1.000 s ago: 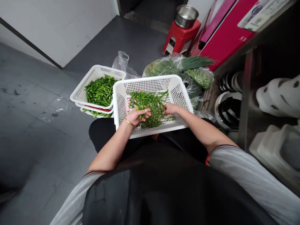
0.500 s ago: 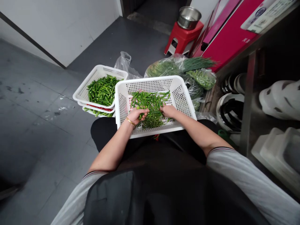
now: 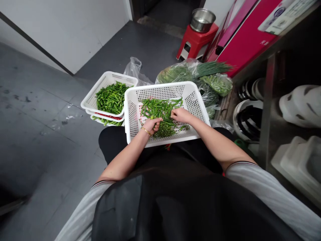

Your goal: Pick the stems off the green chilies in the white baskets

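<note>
On my lap rests a white perforated plastic basket [image 3: 165, 86] with green chili peppers [image 3: 156, 107] spread inside. A heap of thin green stems [image 3: 165, 130] lies at the near side of the peppers. My left hand [image 3: 152, 126] is closed around a few green chili peppers, whose ends show by the thumb. Over the peppers on the right, my right hand [image 3: 182, 115] is closed in a pinch. What its fingertips hold, if anything, is too small to make out. A few peppers lie loose near my right wrist.
Stacked white baskets [image 3: 87, 100] stand at the left, the top one with many green chilies [image 3: 111, 97]. Bagged greens [image 3: 175, 72] lie beyond the lap basket. A red stool [image 3: 197, 42] bears a metal pot [image 3: 202, 20]. Shelves with containers [image 3: 298, 160] line the right.
My left hand has moved slightly right, toward the stems. My right hand has risen a little and shifted away from the near edge. The camera view has shifted slightly.
</note>
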`<state>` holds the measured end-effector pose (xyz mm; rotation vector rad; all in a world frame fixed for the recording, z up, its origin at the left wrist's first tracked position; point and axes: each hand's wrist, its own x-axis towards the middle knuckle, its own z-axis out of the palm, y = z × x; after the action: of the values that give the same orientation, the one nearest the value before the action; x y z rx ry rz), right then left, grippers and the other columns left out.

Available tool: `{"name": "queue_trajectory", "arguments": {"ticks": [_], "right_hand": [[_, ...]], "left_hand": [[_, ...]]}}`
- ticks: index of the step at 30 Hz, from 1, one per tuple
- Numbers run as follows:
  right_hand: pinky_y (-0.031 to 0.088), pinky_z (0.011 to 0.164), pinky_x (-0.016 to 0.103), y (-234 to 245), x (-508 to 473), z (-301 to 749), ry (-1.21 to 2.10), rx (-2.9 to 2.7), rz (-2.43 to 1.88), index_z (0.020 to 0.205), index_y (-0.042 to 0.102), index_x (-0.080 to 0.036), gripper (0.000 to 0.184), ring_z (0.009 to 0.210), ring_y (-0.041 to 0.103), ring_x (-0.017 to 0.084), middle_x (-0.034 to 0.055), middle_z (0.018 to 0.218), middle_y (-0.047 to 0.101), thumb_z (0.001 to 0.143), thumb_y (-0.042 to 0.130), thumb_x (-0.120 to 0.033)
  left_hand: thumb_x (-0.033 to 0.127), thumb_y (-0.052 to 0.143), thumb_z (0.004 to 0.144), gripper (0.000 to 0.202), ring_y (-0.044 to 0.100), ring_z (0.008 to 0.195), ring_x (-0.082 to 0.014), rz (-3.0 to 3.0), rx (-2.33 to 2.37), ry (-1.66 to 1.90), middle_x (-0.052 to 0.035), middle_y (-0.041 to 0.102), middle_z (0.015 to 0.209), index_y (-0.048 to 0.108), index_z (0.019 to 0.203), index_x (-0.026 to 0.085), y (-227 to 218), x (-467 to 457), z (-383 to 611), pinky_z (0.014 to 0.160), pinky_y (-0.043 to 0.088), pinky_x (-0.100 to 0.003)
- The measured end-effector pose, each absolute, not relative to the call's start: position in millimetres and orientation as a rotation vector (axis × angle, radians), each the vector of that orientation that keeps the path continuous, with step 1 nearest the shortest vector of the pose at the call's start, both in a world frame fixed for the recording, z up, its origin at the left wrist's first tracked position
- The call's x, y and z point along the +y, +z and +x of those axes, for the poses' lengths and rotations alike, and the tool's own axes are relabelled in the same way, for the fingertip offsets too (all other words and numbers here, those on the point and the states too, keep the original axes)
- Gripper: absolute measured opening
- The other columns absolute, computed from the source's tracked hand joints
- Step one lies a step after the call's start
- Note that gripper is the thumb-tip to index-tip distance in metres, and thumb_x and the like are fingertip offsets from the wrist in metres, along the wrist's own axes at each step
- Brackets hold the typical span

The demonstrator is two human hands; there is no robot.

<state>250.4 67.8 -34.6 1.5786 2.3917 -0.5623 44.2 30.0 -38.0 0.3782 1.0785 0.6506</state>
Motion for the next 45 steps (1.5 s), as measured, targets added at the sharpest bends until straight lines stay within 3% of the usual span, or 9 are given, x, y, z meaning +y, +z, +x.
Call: {"name": "queue_trajectory", "arguments": {"ticks": [9,17,23,26,29,34,37,40,45], "right_hand": [[0.047,0.074,0.029,-53,61,218,-0.602,2.151,1.573,0.1,0.071,-0.014,0.03,0.095,0.065,0.024,0.0153,0.107,0.07,0.087,0.054,-0.035],[0.043,0.08,0.027,-16,68,235,-0.523,2.415,1.585,0.1,0.068,-0.018,0.028,0.096,0.062,0.02,0.0102,0.107,0.069,0.091,0.043,-0.027],[0.047,0.074,0.029,-45,62,224,-0.509,2.195,1.589,0.1,0.069,-0.015,0.032,0.097,0.064,0.024,0.0146,0.109,0.069,0.09,0.049,-0.038],[0.046,0.073,0.03,-53,59,210,-0.52,2.231,1.559,0.102,0.067,-0.013,0.029,0.098,0.064,0.025,0.0165,0.114,0.066,0.089,0.051,-0.034],[0.044,0.074,0.028,-39,60,207,-0.557,2.356,1.545,0.097,0.065,-0.016,0.024,0.096,0.063,0.022,0.0114,0.109,0.068,0.089,0.051,-0.034],[0.04,0.068,0.025,-10,52,213,-0.759,2.672,1.588,0.089,0.059,-0.017,0.017,0.078,0.062,0.017,0.0058,0.086,0.069,0.085,0.055,-0.034],[0.039,0.062,0.022,-7,41,214,-1.166,2.607,1.758,0.081,0.055,-0.017,0.023,0.063,0.058,0.013,0.0028,0.075,0.066,0.091,0.046,-0.036],[0.038,0.059,0.021,-7,33,216,-1.408,2.58,1.779,0.075,0.052,-0.018,0.033,0.056,0.055,0.011,0.0009,0.07,0.064,0.096,0.035,-0.039],[0.037,0.068,0.024,11,27,229,-0.877,2.877,1.338,0.071,0.056,-0.019,0.035,0.072,0.056,0.014,0.0043,0.075,0.063,0.096,0.038,-0.036]], "left_hand": [[0.024,0.085,0.054,0.042,0.03,0.034,-0.0014,0.442,1.071,0.651,0.0084,0.041,0.045,0.046,0.066,0.016,-35,28,42,0.034,0.013,-0.014],[0.024,0.083,0.059,0.036,0.03,0.034,-0.0013,0.397,1.08,0.695,0.0085,0.041,0.044,0.049,0.068,0.014,-36,40,48,0.034,0.014,-0.014],[0.019,0.079,0.06,0.028,0.044,0.041,-0.0047,0.4,1.101,0.773,0.0031,0.053,0.053,0.054,0.073,0.013,-33,42,37,0.035,0.023,-0.014],[0.019,0.08,0.06,0.034,0.038,0.038,-0.0028,0.348,1.139,0.739,0.0056,0.046,0.048,0.047,0.065,0.014,-37,37,33,0.034,0.021,-0.014],[0.02,0.084,0.056,0.039,0.034,0.037,-0.0019,0.335,1.138,0.741,0.0075,0.043,0.047,0.046,0.066,0.015,-40,36,34,0.034,0.02,-0.014],[0.023,0.085,0.057,0.036,0.037,0.039,-0.0017,0.353,0.998,0.858,0.0078,0.044,0.048,0.053,0.071,0.013,-32,42,51,0.036,0.025,-0.014],[0.025,0.083,0.062,0.032,0.042,0.042,-0.0018,0.296,0.953,0.9,0.0064,0.047,0.05,0.054,0.071,0.013,-22,46,59,0.04,0.03,-0.013],[0.025,0.079,0.069,0.029,0.039,0.04,-0.0013,0.219,0.88,0.864,0.0063,0.044,0.049,0.052,0.068,0.012,-15,46,59,0.037,0.027,-0.013],[0.024,0.078,0.07,0.026,0.033,0.037,-0.0013,0.269,0.771,0.674,0.0066,0.04,0.047,0.056,0.069,0.011,-13,39,51,0.034,0.019,-0.013]]}}
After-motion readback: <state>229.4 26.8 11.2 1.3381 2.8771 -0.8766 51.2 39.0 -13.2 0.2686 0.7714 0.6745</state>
